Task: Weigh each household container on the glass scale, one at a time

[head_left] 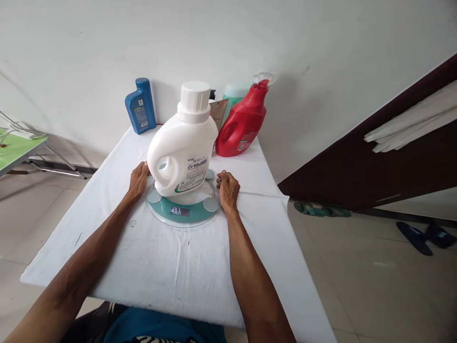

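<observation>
Standing at the left edge of the frame, a green-topped side table [17, 150] with thin metal legs carries some pale cables. Further right, the white-covered table [150, 271] fills the lower middle, and a blue bottle [142, 110] stands at its back edge, left of the upper centre. Below that bottle, the left hand [138, 180] rests at the left rim of a round glass scale [194, 213]; its fingertips are partly hidden, so whether its grip is grasping the rim cannot be told. The scale lies on the table at the centre of the frame, its lit display [179, 212] facing the lower edge. A large white bottle [185, 143] stands upright on the scale, cap on, its looped handle toward the left. Just behind it, a beige packet [219, 110] shows in part. At the right rim of the scale is the right hand [229, 188], fingers curled; whether its grip has hold of the glass cannot be told. Above it, a red bottle [243, 125] leans right, in front of a pale green container [233, 95]. Toward the right edge, white fabric [410, 119] hangs against a dark brown panel [342, 166], with green slippers [321, 210] and dark blue slippers [414, 237] on the floor below.
</observation>
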Action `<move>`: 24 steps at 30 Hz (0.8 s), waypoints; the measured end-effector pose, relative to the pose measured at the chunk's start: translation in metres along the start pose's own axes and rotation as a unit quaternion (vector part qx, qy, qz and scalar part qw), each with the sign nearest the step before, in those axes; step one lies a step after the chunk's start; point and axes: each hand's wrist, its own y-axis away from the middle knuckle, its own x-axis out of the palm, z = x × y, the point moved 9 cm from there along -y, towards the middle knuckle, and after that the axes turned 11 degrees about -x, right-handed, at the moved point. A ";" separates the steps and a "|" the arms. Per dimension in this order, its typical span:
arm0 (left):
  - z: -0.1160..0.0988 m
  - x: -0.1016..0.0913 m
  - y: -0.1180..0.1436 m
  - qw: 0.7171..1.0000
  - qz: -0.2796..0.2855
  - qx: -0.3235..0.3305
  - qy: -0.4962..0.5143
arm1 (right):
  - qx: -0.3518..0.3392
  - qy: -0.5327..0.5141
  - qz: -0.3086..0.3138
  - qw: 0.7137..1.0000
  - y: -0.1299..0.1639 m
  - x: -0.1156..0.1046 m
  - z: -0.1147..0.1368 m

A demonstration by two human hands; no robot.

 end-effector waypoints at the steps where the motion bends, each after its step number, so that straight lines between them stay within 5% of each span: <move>1: 0.000 0.000 0.000 1.000 -0.003 0.000 0.000 | 0.000 0.000 0.001 1.000 0.000 0.000 0.000; 24: -0.009 -0.001 0.000 1.000 0.010 0.018 -0.015 | 0.003 -0.019 -0.007 1.000 -0.005 0.002 -0.002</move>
